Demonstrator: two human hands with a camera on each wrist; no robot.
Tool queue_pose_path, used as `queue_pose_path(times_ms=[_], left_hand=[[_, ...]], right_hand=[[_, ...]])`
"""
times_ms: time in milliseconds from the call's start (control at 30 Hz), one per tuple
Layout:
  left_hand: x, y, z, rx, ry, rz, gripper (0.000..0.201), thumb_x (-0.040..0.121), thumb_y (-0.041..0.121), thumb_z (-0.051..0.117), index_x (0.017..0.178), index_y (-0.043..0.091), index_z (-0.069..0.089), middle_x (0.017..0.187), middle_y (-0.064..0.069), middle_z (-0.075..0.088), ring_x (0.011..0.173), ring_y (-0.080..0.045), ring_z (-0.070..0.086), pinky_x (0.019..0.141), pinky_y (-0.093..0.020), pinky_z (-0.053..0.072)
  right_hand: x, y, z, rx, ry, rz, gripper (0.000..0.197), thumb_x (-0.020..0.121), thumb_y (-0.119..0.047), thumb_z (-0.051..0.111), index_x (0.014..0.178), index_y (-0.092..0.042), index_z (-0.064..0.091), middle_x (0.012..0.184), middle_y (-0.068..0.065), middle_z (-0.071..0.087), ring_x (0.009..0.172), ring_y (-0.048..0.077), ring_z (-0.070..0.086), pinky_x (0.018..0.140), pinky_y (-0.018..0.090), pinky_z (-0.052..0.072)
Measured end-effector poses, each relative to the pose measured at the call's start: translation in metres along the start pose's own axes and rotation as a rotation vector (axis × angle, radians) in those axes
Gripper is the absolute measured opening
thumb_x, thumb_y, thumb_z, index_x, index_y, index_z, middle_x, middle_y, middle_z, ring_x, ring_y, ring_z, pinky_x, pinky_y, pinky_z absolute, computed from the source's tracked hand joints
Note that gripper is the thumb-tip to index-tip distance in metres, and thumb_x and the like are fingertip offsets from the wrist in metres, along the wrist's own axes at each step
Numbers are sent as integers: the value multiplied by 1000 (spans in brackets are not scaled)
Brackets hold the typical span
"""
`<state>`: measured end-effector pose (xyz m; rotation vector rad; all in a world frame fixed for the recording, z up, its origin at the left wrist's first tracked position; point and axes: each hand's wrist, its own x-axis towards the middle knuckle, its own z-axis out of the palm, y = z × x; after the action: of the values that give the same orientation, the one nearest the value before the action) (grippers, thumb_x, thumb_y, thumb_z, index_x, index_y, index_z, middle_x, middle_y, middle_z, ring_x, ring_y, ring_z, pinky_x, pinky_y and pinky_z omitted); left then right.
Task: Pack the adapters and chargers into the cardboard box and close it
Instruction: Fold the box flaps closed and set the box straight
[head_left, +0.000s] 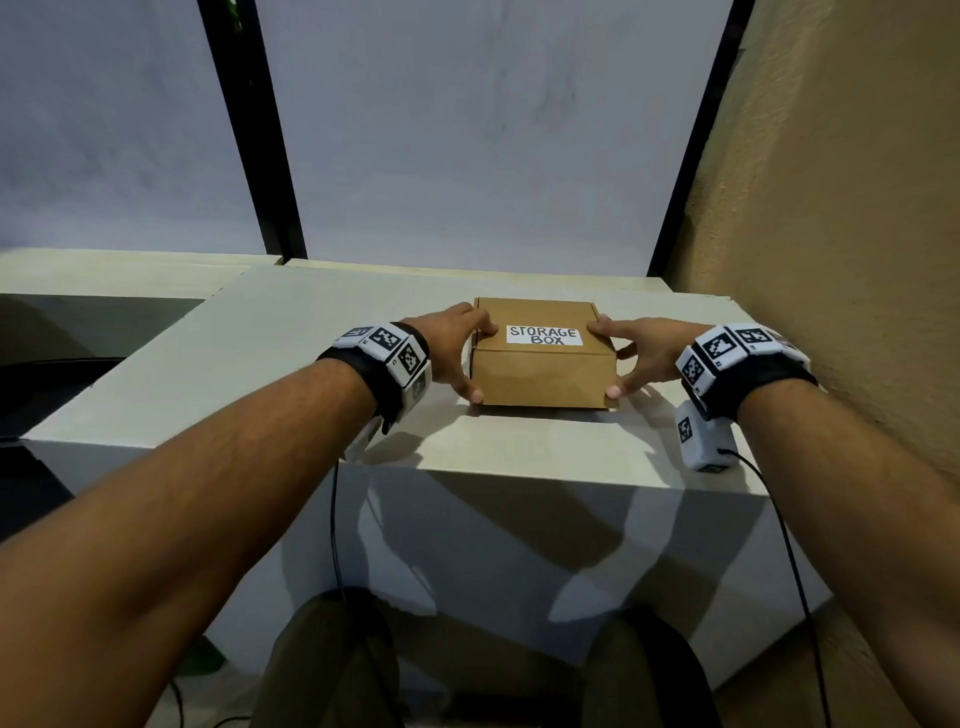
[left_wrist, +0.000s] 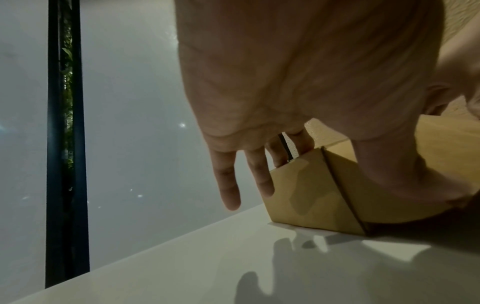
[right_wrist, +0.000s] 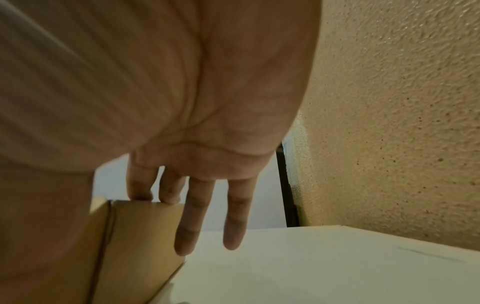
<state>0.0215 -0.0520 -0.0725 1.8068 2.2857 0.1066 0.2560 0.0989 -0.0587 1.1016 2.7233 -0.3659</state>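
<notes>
Both hands (head_left: 454, 348) grip closed cardboard box (head_left: 540, 376) labelled "STORAGE BOX" (head_left: 543, 335).

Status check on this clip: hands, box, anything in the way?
Left hand and right hand grip opposite sides of the cardboard box. Box closed, flat on the white table. No adapters or chargers in view. Nothing in the way.

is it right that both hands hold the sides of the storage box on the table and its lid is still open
Not quite: the lid is closed. The head view shows the cardboard box shut flat, its label on top, with the left hand and right hand at its sides on the table.
</notes>
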Motion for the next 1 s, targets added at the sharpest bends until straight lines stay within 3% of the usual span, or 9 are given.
queue_pose_path(times_ms=[200,367,467,600,667,767,800,900,1000], left_hand=[[3,-5,-7,3,-39,3,95,61,51,84,140,30,35,144,5,32,131,-24,41,107,-45,39],[5,-7,-5,-40,-36,16,89,60,47,86,133,28,40,153,5,19,135,-25,36,108,-43,38],[6,-6,-4,-56,-61,23,91,59,45,88,132,25,37,149,2,35,132,-24,40,108,-42,37],[6,-6,-5,-68,-59,12,97,54,44,90,132,26,36,146,4,39,130,-24,44,104,-42,40],[5,-7,-4,-82,-44,11,98,52,44,91,131,29,36,145,5,40,124,-24,48,101,-43,44],[4,-10,-2,-106,-5,6,105,49,45,92,135,35,32,144,6,40,113,-21,51,98,-43,46],[4,-10,-2,-95,2,5,111,48,46,92,140,36,29,146,6,38,117,-22,50,100,-44,45],[4,-10,-1,-46,13,-3,120,47,51,90,146,35,25,146,7,36,124,-23,47,104,-46,43],[5,-8,-1,-22,41,-12,117,46,52,91,144,35,30,142,9,39,119,-21,50,99,-45,46]], right_hand=[[4,3,-7,18,-21,0,101,68,-39,84,149,-41,24,154,-8,34,120,13,57,108,43,39],[9,0,-1,-26,13,-10,114,58,-47,87,148,-33,19,153,-5,35,132,23,46,110,46,36],[13,0,5,-17,15,-7,113,54,-48,87,143,-36,18,148,3,41,131,28,47,108,48,37],[12,3,2,-3,-28,-19,128,54,-52,86,151,-32,5,158,3,27,141,24,35,115,44,29],[14,5,3,-37,-22,-34,129,61,-49,84,154,-26,-2,163,-1,11,144,22,28,118,40,23],[16,5,7,-64,25,-46,126,64,-46,84,155,-23,0,163,-5,-11,148,23,17,118,36,17],[17,5,7,-64,35,-47,125,63,-46,84,155,-23,2,163,-3,-8,147,24,19,117,36,18],[17,5,7,-64,39,-26,125,59,-51,84,153,-27,6,159,3,23,137,28,38,112,38,28],[15,5,8,-34,94,-30,123,57,-50,86,153,-27,13,156,0,30,138,26,38,112,38,28]])
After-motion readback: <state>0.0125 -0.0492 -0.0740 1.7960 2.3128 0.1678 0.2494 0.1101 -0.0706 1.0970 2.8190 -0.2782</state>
